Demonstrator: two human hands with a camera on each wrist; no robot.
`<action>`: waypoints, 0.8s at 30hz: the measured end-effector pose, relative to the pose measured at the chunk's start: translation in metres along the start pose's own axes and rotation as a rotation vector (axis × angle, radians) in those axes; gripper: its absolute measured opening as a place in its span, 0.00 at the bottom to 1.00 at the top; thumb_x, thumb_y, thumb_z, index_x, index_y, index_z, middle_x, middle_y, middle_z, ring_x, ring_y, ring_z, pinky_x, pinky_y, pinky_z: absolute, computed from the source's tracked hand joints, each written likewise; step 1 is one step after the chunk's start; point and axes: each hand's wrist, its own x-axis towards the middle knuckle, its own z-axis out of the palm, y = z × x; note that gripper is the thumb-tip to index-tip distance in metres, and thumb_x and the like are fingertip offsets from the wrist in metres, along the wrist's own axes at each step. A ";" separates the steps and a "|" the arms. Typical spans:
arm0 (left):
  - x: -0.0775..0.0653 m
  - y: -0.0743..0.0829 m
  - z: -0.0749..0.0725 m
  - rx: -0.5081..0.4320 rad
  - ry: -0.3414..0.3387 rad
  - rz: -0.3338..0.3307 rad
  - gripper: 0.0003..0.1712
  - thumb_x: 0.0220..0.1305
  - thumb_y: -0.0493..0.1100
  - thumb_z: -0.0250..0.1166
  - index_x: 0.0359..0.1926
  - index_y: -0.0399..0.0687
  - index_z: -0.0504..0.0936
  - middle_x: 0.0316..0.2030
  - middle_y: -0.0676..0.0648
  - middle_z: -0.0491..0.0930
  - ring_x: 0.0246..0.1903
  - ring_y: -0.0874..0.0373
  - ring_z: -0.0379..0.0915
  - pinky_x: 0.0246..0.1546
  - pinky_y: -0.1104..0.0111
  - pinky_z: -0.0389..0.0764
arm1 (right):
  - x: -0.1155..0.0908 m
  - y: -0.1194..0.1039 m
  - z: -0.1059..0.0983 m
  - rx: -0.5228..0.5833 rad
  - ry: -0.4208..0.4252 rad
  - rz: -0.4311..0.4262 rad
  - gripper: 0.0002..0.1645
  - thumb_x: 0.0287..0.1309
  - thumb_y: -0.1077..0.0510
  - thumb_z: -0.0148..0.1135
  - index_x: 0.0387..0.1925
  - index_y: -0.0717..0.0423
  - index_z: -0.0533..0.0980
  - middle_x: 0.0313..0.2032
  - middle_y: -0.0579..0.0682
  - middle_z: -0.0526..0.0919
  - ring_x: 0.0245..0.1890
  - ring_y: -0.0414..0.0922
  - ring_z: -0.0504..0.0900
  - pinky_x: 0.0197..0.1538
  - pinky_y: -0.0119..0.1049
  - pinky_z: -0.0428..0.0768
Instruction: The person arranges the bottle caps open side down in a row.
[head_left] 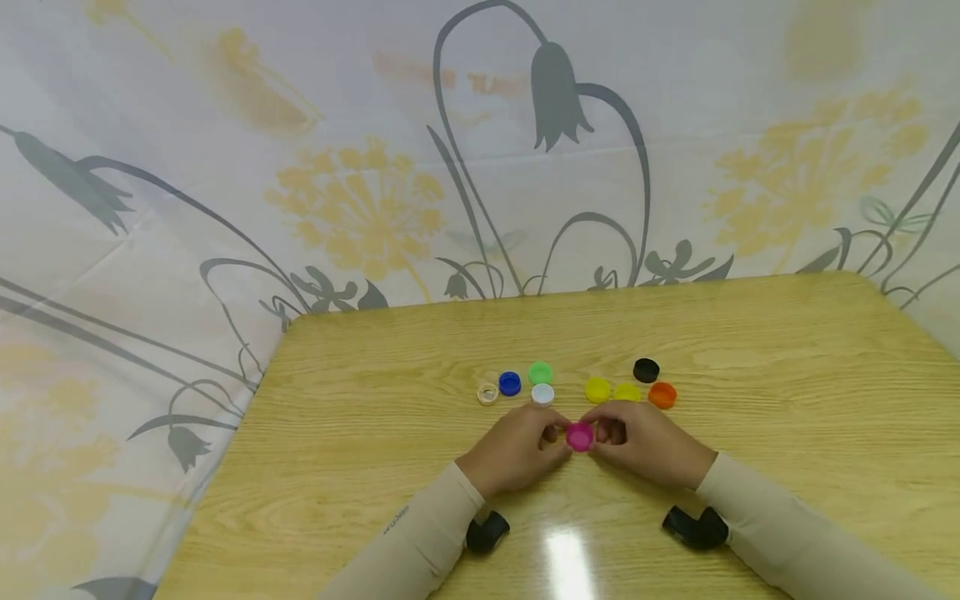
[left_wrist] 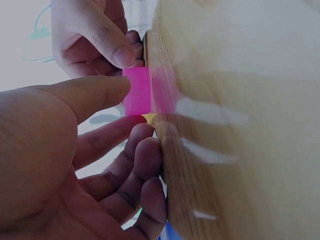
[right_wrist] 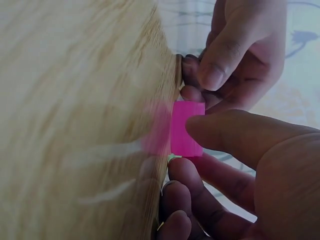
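Observation:
A pink bottle cap point(head_left: 580, 437) sits on the wooden table between both hands, its round hollow side up. My left hand point(head_left: 517, 450) pinches it from the left, thumb at the near side and index finger at the far side. From the right, my right hand point(head_left: 648, 442) pinches the same cap with thumb and index finger. In the left wrist view the pink cap point(left_wrist: 137, 91) stands low against the tabletop, the left thumb on its wall. The right wrist view has the right thumb across the pink cap point(right_wrist: 187, 128), the other fingers curled beside the table.
Beyond the left hand lie a beige ring-like cap point(head_left: 487, 394), a blue cap point(head_left: 510, 383), a green cap point(head_left: 540, 373) and a white cap point(head_left: 542, 394). Beyond the right hand are two yellow caps point(head_left: 597, 390), a black cap point(head_left: 647, 371) and an orange cap point(head_left: 662, 395).

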 end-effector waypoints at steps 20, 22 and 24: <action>-0.001 0.001 -0.001 -0.088 -0.018 -0.022 0.16 0.69 0.51 0.65 0.50 0.46 0.86 0.32 0.57 0.79 0.31 0.69 0.69 0.34 0.78 0.72 | -0.002 0.000 0.004 0.009 -0.013 -0.013 0.12 0.60 0.57 0.70 0.45 0.55 0.83 0.27 0.39 0.77 0.28 0.31 0.72 0.32 0.27 0.75; 0.000 0.001 0.000 -0.096 -0.017 -0.023 0.17 0.69 0.53 0.65 0.49 0.47 0.86 0.31 0.58 0.78 0.30 0.69 0.68 0.33 0.78 0.72 | -0.002 0.000 0.004 0.005 -0.010 -0.009 0.12 0.61 0.56 0.70 0.45 0.55 0.83 0.27 0.38 0.77 0.28 0.32 0.72 0.32 0.27 0.76; 0.000 0.001 0.000 -0.105 -0.017 -0.030 0.17 0.69 0.54 0.65 0.48 0.47 0.86 0.31 0.58 0.78 0.29 0.69 0.68 0.32 0.78 0.72 | -0.002 -0.001 0.004 0.001 -0.008 -0.004 0.11 0.61 0.55 0.70 0.44 0.54 0.83 0.27 0.38 0.77 0.27 0.31 0.72 0.32 0.27 0.76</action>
